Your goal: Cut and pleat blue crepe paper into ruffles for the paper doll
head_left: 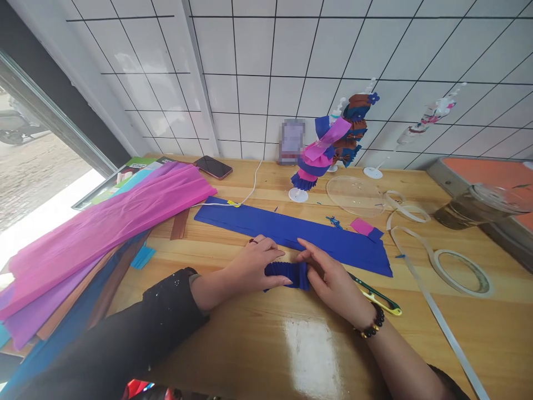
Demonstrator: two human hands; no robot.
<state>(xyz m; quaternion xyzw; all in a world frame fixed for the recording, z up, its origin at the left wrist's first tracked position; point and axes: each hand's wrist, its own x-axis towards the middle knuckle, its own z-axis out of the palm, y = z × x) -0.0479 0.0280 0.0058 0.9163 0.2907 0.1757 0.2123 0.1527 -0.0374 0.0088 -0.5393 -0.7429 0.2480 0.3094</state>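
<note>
A short strip of dark blue crepe paper (pixel 287 272), gathered into small pleats, lies at the front of the wooden table. My left hand (pixel 254 264) closes over its left part, with the thumb lying along the near edge. At the strip's right end, my right hand (pixel 333 278) holds it between bent fingers and thumb, its index finger reaching forward. Just beyond both hands a long flat piece of blue crepe paper (pixel 287 225) stretches across the table. Under the right wrist a dark green and yellow cutter (pixel 381 300) is partly hidden.
Pink crepe paper (pixel 116 216) tops a stack of coloured sheets on the left. A phone (pixel 213 166) lies at the back. Ruffled paper dolls (pixel 318 153) stand near the tiled wall. On the right are a tape roll (pixel 464 272) with loose tape and a lidded cup (pixel 466 208).
</note>
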